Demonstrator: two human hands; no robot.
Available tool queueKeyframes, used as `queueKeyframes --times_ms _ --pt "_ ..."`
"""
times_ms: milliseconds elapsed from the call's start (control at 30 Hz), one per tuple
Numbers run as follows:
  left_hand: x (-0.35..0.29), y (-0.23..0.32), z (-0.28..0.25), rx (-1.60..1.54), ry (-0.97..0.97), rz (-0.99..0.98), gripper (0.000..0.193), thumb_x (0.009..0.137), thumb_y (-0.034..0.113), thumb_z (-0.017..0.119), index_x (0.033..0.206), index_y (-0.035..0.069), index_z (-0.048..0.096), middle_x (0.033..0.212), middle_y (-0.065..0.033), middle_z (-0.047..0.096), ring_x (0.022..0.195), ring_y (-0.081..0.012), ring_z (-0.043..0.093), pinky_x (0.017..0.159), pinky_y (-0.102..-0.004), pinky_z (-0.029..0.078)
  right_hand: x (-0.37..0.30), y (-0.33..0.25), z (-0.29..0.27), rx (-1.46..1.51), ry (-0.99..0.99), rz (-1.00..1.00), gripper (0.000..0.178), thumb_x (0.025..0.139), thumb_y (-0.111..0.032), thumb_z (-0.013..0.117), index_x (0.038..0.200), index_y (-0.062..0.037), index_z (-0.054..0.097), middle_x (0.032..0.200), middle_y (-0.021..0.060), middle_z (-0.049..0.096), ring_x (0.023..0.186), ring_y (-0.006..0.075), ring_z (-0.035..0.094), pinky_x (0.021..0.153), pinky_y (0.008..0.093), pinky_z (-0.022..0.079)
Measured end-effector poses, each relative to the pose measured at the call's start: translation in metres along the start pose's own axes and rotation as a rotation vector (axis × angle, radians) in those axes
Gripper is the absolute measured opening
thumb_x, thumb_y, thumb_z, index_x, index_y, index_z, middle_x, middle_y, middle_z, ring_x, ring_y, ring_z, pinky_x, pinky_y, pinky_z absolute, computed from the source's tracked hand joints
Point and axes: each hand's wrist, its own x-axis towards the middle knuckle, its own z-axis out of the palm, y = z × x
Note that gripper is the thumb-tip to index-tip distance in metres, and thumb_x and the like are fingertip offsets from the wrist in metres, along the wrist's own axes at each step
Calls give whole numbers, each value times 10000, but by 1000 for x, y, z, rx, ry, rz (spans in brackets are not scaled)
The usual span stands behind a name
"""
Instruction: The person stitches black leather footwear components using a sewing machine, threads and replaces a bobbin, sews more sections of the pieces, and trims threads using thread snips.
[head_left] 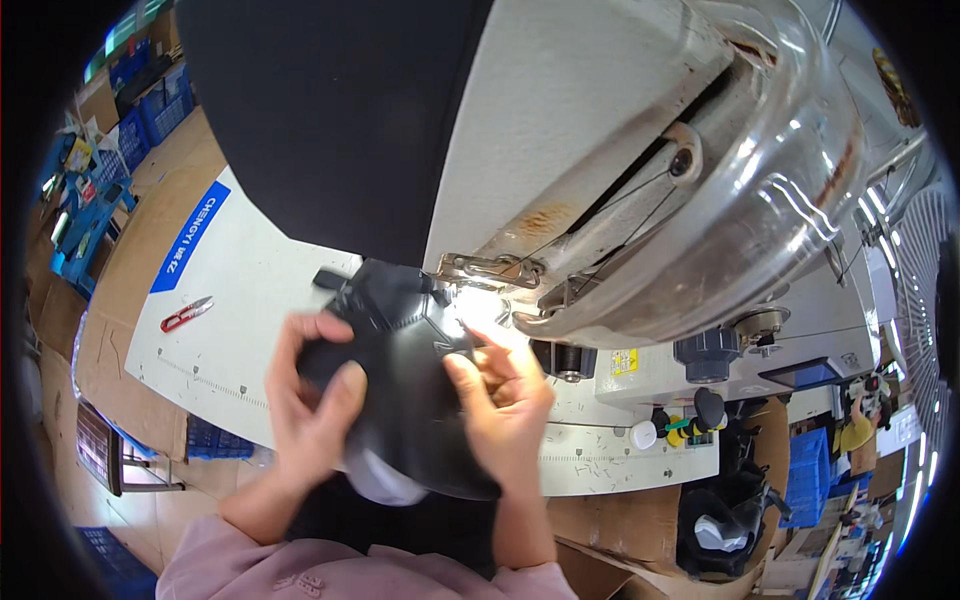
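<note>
A black, smooth leather-like sewn piece (405, 380) lies in front of me, its far end with a short strap at the needle area of a sewing machine (580, 170). I cannot tell exactly what article it is. A white lining or sheet (383, 482) shows below its near edge. My left hand (310, 400) grips the piece's left side, thumb on top. On the right side, my right hand (505, 405) pinches the edge close to the needle, fingers curled. The machine's lamp lights that spot brightly, so the needle and presser foot are hard to make out.
Red-handled thread snips (187, 314) lie on the white machine table (230, 350), left of my hands. Black material (330, 110) spreads across the far side. Thread spools (690, 428) stand at the right. A cardboard box (640, 525) and blue crates (805, 475) are beyond.
</note>
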Motion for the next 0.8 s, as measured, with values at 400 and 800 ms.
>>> queueKeyframes --times_ms 400,800 --pt "-45 -19 51 91 74 281 250 885 -2 525 1102 -21 404 923 -17 407 579 -12 357 508 -153 288 34 7 -47 237 -385 237 178 857 -37 657 1016 27 606 1035 76 677 943 88 618 819 235 479" --pt "-22 -14 14 -151 -85 140 269 855 -58 552 1088 -33 420 970 -59 470 670 -22 468 553 -159 371 17 10 -23 88 -131 61 226 811 -114 744 929 31 616 691 12 607 612 53 494 548 223 406"
